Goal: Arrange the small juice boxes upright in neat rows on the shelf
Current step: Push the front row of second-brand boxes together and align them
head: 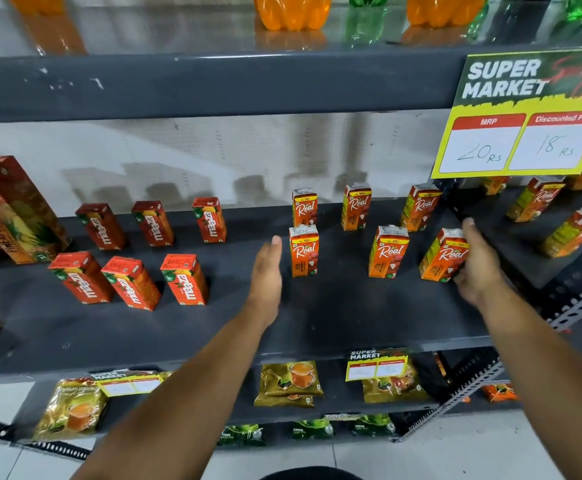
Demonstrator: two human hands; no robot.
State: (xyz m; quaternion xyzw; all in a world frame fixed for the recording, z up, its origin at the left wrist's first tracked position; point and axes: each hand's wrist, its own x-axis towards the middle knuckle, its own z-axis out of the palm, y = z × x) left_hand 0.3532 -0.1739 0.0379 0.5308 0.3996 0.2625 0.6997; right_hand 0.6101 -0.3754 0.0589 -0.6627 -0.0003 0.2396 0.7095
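Dark grey metal shelf (334, 317) of a supermarket rack, with a pale perforated back panel; white floor tiles show below. At far left stand tall red-brown pineapple juice cartons (16, 209). Next come six small red mango-drink boxes (185, 278), upright in two rows of three. The left hand (267, 268) is held flat and on edge, fingers straight and together, gripping nothing, just left of the front-row small orange juice box (304, 251). Six small orange juice boxes stand in two rows of three. The right hand (479, 261) grasps the rightmost front orange box (443, 256) from its right side, thumb over the top edge; that box tilts leftward. A yellow price card (524, 116) hangs from the shelf above, at upper right. Orange and green plastic bottles (291, 10) line the top shelf.
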